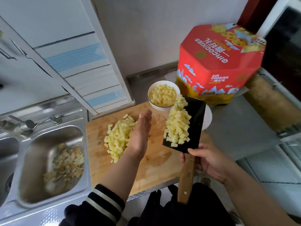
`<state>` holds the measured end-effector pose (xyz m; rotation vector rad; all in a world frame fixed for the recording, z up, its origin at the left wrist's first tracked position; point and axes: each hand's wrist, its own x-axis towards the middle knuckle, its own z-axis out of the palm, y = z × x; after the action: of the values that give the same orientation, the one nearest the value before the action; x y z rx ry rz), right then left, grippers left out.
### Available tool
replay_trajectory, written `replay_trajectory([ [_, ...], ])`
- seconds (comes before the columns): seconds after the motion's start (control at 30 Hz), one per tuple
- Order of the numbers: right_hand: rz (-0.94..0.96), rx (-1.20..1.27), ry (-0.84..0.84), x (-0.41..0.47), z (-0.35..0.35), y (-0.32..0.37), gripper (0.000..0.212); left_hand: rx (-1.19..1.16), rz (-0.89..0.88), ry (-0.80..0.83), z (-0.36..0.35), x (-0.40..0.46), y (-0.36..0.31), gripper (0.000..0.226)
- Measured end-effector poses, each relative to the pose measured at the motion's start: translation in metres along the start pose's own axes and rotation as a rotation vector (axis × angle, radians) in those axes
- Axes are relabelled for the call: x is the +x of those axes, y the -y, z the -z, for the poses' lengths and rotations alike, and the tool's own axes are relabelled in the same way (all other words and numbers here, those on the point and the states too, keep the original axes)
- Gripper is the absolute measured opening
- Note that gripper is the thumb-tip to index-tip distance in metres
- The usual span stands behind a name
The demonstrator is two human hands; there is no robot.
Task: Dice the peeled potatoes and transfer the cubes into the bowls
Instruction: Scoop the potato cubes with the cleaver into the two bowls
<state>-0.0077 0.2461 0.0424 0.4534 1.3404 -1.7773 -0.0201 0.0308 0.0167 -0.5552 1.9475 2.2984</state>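
Steel fills the left of my view: a sink [48, 160] with potato peelings [65, 162] lying in its basin, set into the counter just beside a wooden cutting board [154, 170]. At the back right a red octagonal cookie box [216, 62] stands on the counter, just behind a white bowl [163, 97] already holding potato cubes. A second white dish [208, 116] shows only as a rim, mostly hidden behind the cleaver, so I cannot tell what it holds. On the board's left half lies a loose pile of diced potato [117, 136]. My left hand [141, 132] stands on edge over the board with fingers straight and together, palm against the right side of that pile, gripping nothing. My right hand [206, 160] is wrapped around the wooden handle of a black cleaver [195, 121], fingers curled where handle meets blade. I see the blade held flat, raised above the board's right edge and angled toward the bowl, carrying a heap of cubes [178, 123] along its length. Its far tip is near the bowl's rim, with the foremost cubes just beside the rim.
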Motion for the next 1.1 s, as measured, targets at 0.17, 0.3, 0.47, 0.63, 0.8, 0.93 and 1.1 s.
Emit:
replay_trajectory([
  [0.17, 0.014, 0.030, -0.024, -0.008, 0.014, 0.002, 0.016, 0.185, -0.048, 0.095, -0.016, 0.009, -0.003, 0.061],
  [0.3, -0.002, 0.060, -0.053, -0.009, 0.020, 0.005, 0.013, 0.425, -0.128, 0.260, -0.030, 0.011, -0.017, 0.060],
  [0.47, -0.004, 0.058, -0.055, -0.007, 0.023, 0.006, 0.017, 0.821, -0.533, 0.548, -0.045, 0.024, -0.022, 0.082],
  [0.63, 0.040, 0.091, -0.072, -0.005, 0.024, 0.008, 0.018, 1.126, -0.643, 0.710, -0.072, 0.032, -0.025, 0.067],
  [0.8, 0.022, 0.128, -0.104, -0.003, 0.026, 0.013, 0.015, 1.229, -0.698, 0.766, -0.084, 0.045, -0.016, 0.057],
  [0.93, 0.005, 0.130, -0.133, -0.001, 0.026, 0.014, 0.015, 1.259, -0.732, 0.743, -0.085, 0.053, -0.008, 0.041],
  [1.1, 0.007, 0.124, -0.134, 0.000, 0.023, 0.018, 0.015, 1.187, -0.739, 0.712, -0.085, 0.059, -0.003, 0.026],
])
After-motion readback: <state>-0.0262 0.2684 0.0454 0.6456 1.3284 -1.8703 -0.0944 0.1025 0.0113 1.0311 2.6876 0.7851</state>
